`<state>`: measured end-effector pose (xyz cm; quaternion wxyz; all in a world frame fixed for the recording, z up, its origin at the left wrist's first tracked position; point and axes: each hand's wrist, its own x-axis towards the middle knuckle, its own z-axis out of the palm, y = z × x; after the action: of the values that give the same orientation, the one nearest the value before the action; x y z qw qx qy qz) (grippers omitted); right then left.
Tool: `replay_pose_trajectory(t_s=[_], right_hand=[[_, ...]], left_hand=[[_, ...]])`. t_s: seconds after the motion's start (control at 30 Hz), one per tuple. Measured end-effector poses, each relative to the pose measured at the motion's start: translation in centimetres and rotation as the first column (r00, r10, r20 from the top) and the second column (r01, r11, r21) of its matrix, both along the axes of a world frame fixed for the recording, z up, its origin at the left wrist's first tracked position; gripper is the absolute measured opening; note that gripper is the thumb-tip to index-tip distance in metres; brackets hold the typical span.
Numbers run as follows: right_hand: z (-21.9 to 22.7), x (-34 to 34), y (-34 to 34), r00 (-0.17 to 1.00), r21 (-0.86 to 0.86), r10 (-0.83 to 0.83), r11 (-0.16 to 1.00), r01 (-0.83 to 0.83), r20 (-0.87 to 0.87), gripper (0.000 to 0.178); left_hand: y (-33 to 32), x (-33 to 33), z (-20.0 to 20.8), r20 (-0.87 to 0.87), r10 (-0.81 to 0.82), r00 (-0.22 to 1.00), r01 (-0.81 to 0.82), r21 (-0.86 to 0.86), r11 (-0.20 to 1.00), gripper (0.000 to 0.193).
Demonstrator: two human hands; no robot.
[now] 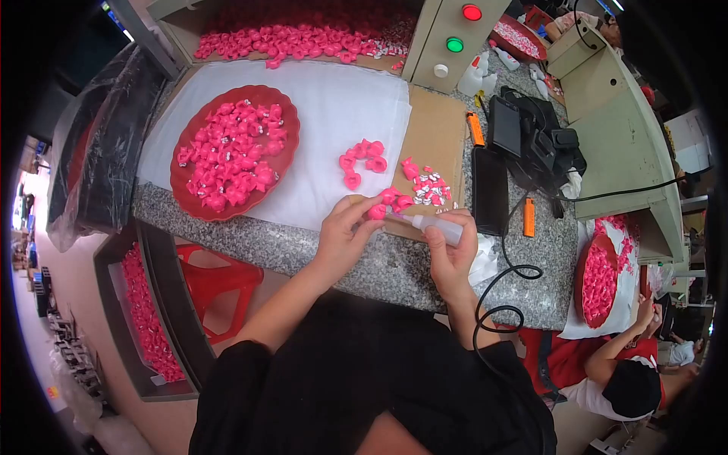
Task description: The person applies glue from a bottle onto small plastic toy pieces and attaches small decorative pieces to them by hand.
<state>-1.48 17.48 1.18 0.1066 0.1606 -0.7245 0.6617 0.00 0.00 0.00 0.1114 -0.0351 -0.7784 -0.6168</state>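
The pink plastic piece (378, 211) sits pinched between the thumb and fingertips of the left hand (345, 235), held just above the near edge of the counter (334, 254). The right hand (449, 254) is wrapped around a small white squeeze bottle (436, 225), whose thin nozzle points left and meets the piece. To do this well, it seems wise to keep the piece steady and turned so its joint faces the nozzle, squeeze gently so only a small drop comes out, and keep the fingertips off the wetted spot. More pink pieces (362, 159) lie loose on the white sheet (334, 106), small pink and white parts (428, 186) on the cardboard (432, 129), and a red tray (189, 189) holds a heap, all within reach.
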Motion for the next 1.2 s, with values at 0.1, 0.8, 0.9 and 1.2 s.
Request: replay_pose_trajectory(t_s=[0.1,0.8,0.9,1.2], right_hand=[[0.0,0.0,0.0,0.999,0.066,-0.006,0.998,0.01,-0.052,0.022],[0.8,-0.6,0.3,0.999,0.029,0.006,1.0,-0.005,-0.042,0.019],[2.6,-1.2,0.4,0.983,-0.161,0.071,0.986,-0.044,0.168,0.019],[2.6,-2.3,0.9,0.953,-0.125,0.189,0.979,-0.163,0.237,0.019]], left_hand=[[0.0,0.0,0.0,-0.014,0.002,1.0,-0.002,-0.002,1.0,0.034],[0.0,-0.1,-0.1,-0.048,-0.009,0.999,0.006,-0.059,0.998,0.037],[-0.4,-0.2,0.2,-0.118,-0.058,0.991,0.046,-0.098,0.994,0.039],[-0.5,-0.4,0.4,-0.096,-0.163,0.982,0.132,-0.269,0.954,0.044]])
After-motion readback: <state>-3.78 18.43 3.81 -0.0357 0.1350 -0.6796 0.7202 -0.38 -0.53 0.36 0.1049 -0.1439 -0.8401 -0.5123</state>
